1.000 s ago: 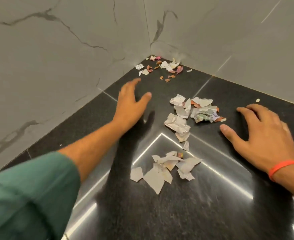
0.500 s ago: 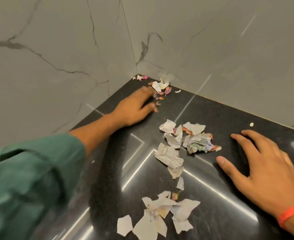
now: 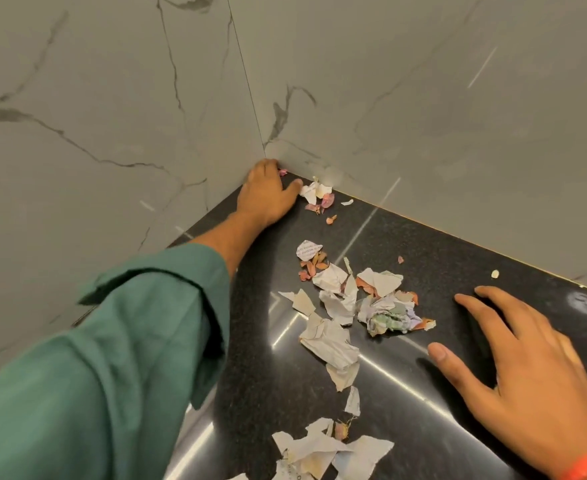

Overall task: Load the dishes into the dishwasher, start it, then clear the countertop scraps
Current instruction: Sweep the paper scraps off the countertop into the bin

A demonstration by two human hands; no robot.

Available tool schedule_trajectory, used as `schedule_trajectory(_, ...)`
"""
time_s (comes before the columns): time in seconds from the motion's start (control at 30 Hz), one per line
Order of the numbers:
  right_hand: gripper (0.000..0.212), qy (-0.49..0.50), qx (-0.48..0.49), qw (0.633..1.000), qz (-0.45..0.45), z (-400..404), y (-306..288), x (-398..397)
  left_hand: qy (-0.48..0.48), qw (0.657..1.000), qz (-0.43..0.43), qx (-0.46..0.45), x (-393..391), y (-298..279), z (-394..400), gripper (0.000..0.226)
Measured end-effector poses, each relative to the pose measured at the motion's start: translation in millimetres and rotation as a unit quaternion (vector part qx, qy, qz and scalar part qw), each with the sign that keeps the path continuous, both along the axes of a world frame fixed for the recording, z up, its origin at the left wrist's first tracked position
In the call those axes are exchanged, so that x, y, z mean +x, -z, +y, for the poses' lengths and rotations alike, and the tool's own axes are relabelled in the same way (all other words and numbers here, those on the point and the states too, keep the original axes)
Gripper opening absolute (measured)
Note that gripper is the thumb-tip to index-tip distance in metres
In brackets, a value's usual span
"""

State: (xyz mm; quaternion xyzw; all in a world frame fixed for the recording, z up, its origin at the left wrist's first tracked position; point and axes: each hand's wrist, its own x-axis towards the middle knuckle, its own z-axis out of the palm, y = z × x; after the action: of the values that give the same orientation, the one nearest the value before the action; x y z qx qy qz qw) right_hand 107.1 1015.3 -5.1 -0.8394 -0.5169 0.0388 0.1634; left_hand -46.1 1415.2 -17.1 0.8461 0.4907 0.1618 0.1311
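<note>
Marble-veined wall tiles meet at the black granite worktop corner, where the left hand lies flat, fingers together, thumb touching the corner scraps. The right hand rests spread, just right of the torn paper scraps mid-worktop

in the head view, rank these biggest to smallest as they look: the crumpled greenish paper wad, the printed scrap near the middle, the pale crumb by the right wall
1. Crumpled greenish paper wad
2. Printed scrap
3. Pale crumb

All three lie at a similar depth on the countertop, so nearness hardly skews this order.
</note>
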Motion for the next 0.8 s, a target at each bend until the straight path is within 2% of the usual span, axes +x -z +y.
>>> schedule_trajectory(0.07, 0.084, 0.002, -0.002, 1.0, 0.0, -0.5, -0.9, -0.5, 0.045, 0.999, 0.006, 0.021, -2.3, -3.7, -16.6, 0.05)
schedule_trajectory(0.17, 0.085, 0.0, -0.001, 1.0, 0.004, -1.0, -1.9, -0.9, 0.199, 0.979, -0.042, 0.003, -18.8, -13.8, -67.8, 0.031)
schedule_trajectory(0.27, 0.084, -0.005, -0.002, 1.0, 0.0, -2.2, -2.7, -1.2, 0.303, 0.947, -0.105, -0.02, -39.2, -18.8, -131.4, 0.033)
schedule_trajectory(0.3, 0.084, -0.005, -0.002, 1.0, 0.001, -2.2, -3.1, -1.3, 0.3, 0.946, -0.119, -0.019, -42.2, -15.9, -135.7, 0.036)
schedule_trajectory(0.37, 0.084, -0.006, -0.003, 1.0, 0.002, -2.0, -2.7, -1.0, 0.206, 0.969, -0.135, -0.019, -36.6, -12.7, -117.4, 0.043)
schedule_trajectory(0.43, 0.085, -0.008, -0.004, 1.0, 0.003, -1.6, -2.9, -0.3, 0.084, 0.989, -0.108, -0.048, -19.4, -11.7, -87.6, 0.052)
schedule_trajectory(0.5, 0.086, -0.009, -0.005, 1.0, 0.002, -0.7, -3.5, -0.5, 0.042, 0.996, -0.067, -0.043, 1.3, -9.4, -71.0, 0.061)
schedule_trajectory(0.6, 0.088, -0.005, -0.012, 1.0, 0.007, -1.1, -2.8, -0.6, 0.117, 0.993, -0.003, 0.007, 18.2, -3.4, -76.3, 0.058)
schedule_trajectory(0.67, 0.09, -0.005, -0.013, 1.0, 0.013, -1.3, -3.1, -0.5, 0.188, 0.982, 0.011, 0.005, 10.4, -8.5, -89.4, 0.054)
schedule_trajectory(0.73, 0.09, -0.006, -0.014, 1.0, 0.015, -2.1, -3.5, -0.6, 0.274, 0.961, -0.007, -0.027, -4.0, -16.0, -114.2, 0.048)
schedule_trajectory(0.8, 0.091, -0.005, -0.015, 1.0, 0.018, -2.6, -4.0, -0.7, 0.327, 0.939, -0.064, -0.083, -18.4, -19.9, -149.9, 0.043)
